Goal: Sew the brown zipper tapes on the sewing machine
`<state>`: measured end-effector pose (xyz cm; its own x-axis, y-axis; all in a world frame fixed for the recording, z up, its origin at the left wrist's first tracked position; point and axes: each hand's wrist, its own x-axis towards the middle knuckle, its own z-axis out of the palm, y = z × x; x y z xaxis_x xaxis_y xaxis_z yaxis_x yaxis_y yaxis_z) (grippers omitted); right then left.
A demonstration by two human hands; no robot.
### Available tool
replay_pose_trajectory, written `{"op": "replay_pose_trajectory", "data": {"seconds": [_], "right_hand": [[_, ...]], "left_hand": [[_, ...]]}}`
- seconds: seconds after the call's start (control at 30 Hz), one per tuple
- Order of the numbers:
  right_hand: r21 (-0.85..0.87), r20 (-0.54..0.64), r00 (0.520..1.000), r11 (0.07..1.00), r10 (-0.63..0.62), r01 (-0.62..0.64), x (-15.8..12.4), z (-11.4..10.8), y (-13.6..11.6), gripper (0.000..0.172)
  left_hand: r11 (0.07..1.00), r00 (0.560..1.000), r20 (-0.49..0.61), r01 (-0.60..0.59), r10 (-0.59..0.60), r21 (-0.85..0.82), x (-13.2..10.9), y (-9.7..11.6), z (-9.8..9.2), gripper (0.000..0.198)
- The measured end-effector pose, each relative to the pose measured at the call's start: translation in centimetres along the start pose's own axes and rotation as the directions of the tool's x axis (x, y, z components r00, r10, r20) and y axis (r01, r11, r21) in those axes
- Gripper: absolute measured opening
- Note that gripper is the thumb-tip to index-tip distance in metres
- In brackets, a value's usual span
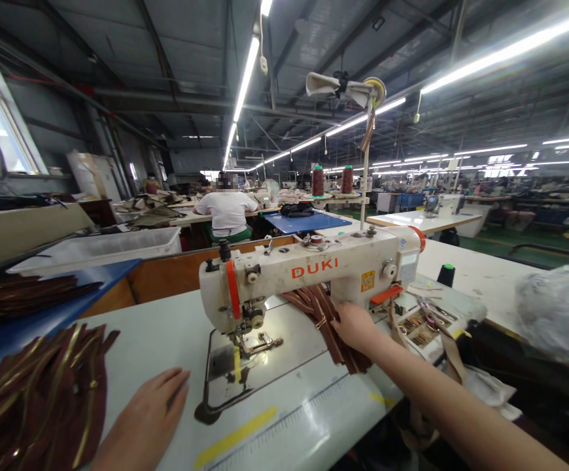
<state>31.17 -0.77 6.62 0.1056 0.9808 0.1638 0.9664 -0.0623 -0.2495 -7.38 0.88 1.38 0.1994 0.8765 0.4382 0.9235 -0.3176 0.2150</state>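
Observation:
A white sewing machine (284,268) marked DUKI stands on a pale table. My right hand (356,325) reaches beneath its arm, fingers closed at the edge of a bundle of brown zippers (331,333) with gold-coloured teeth. The thumb and part of the fingers are hidden. My left hand (150,409) rests over the tabletop, left of the metal bed plate (269,363), fingers stretched out and holding nothing. Beside it, at the far left, lies a larger pile of brown zippers (44,399). The presser foot (245,343) has no fabric under it.
An open tray of small metal parts and tools (424,327) sits at the right. Further right is a clear plastic bag (562,314). A white bin (103,252) stands behind the left pile. Brown thread cones (318,182) stand behind the machine; a person in white (228,212) sits beyond.

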Motion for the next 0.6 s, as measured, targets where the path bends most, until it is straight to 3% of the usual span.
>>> {"op": "replay_pose_trajectory", "data": {"seconds": [0.33,0.47,0.6], "right_hand": [[0.325,-0.029,0.991,0.939,0.131,-0.114,2.0,0.1,-0.4,0.018],[0.544,-0.015,0.979,0.823,0.204,-0.163,2.7,-0.3,-0.4,0.021],[0.742,0.050,0.981,0.651,0.187,-0.162,1.8,-1.1,-0.8,0.021]], "left_hand": [[1.000,1.000,-0.022,-0.017,0.017,0.001,0.0,-0.1,0.2,0.036],[1.000,1.000,-0.017,-0.022,0.022,0.006,0.0,-0.2,0.3,0.038],[0.998,0.998,-0.050,-0.035,0.033,-0.044,0.2,-0.3,-0.3,0.035]]}}
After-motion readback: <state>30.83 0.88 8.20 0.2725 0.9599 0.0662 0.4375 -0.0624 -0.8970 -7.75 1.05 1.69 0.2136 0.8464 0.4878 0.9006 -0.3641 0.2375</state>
